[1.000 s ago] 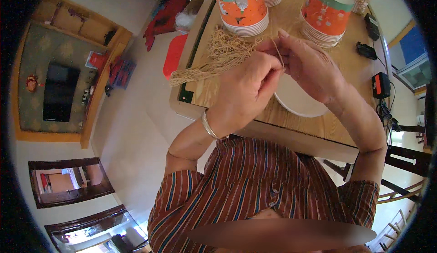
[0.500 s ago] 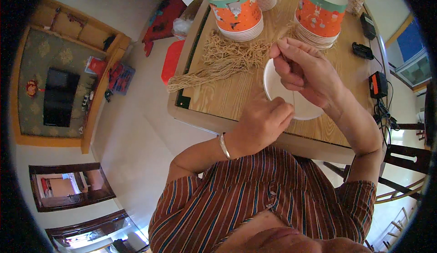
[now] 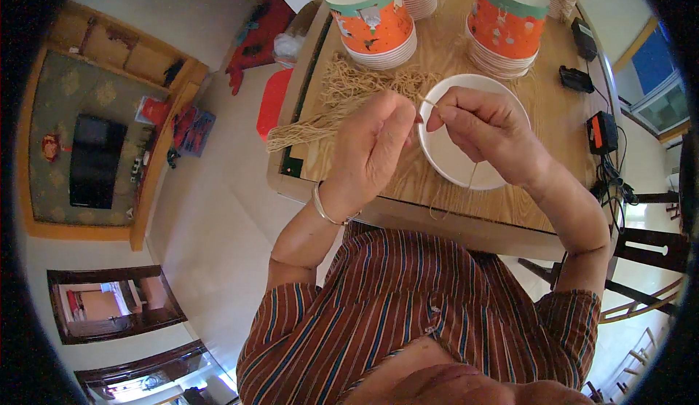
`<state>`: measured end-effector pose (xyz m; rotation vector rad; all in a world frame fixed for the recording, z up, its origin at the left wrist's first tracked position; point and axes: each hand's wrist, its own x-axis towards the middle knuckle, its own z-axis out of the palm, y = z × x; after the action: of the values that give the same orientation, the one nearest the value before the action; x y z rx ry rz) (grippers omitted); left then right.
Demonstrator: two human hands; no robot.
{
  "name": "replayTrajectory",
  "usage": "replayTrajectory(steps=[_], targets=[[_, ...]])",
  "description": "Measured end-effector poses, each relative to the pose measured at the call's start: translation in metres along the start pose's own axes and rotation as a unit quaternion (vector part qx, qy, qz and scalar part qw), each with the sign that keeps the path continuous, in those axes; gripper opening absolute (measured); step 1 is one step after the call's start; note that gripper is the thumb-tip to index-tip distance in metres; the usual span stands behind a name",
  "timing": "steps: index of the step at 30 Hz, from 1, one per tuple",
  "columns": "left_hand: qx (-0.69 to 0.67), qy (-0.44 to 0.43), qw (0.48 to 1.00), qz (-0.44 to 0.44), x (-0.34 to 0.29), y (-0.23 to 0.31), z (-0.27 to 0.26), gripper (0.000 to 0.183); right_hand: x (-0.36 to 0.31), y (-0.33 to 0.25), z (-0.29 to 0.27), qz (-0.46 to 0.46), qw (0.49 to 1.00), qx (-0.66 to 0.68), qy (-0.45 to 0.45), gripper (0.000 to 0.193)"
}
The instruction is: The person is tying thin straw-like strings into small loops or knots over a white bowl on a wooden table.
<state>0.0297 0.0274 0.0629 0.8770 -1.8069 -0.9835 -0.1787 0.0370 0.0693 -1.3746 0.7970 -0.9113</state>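
A thin piece of tan twine (image 3: 431, 103) runs between my two hands, above a white paper tub (image 3: 429, 150) near the table's front edge. My right hand (image 3: 489, 130) pinches it between thumb and fingers over the tub's mouth. To the left, my left hand (image 3: 375, 139) is closed at the twine's other side, its fingertips partly hidden behind the hand. Loose twine dangles below the hands, over the tub and the table edge. Behind my left hand lies a tangled heap of tan twine (image 3: 364, 84), with straighter strands spread toward the table's left edge.
Two upturned stacks of orange and green paper tubs, the left stack (image 3: 371, 22) and the right stack (image 3: 507, 22), stand farther back. Pale cup stacks rise behind them. Black devices and an orange-black adapter (image 3: 602, 134) with cables line the right edge. A red stool (image 3: 275, 103) stands left.
My left hand has moved left and up from the tub's near rim, turning over. My right hand has come down slightly. The twine now stretches between the hands, with loose lengths hanging.
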Motion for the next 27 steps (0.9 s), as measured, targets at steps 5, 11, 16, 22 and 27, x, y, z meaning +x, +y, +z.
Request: replayTrajectory(steps=[5, 11, 16, 22, 27], targets=[[0.007, -0.05, 0.997, -0.05, 0.015, 0.008, 0.004, 0.032, -0.003, -0.004, 0.0, -0.034, 0.997, -0.065, -0.025, 0.024], [-0.008, -0.096, 0.992, -0.076, 0.02, 0.004, 0.005, 0.033, -0.003, -0.002, -0.003, -0.053, 0.992, -0.096, -0.057, 0.02], [-0.027, -0.099, 0.993, -0.058, 0.017, -0.004, 0.001, 0.026, 0.0, 0.001, -0.004, 0.008, 0.994, -0.097, -0.052, 0.015], [-0.04, -0.146, 0.986, -0.07, 0.02, 0.0, -0.005, 0.013, -0.001, 0.017, -0.008, -0.04, 0.991, -0.123, 0.027, 0.003], [-0.012, -0.145, 0.989, -0.035, 0.026, 0.002, -0.015, 0.007, -0.007, 0.003, -0.038, -0.021, 0.986, -0.156, -0.049, 0.003]])
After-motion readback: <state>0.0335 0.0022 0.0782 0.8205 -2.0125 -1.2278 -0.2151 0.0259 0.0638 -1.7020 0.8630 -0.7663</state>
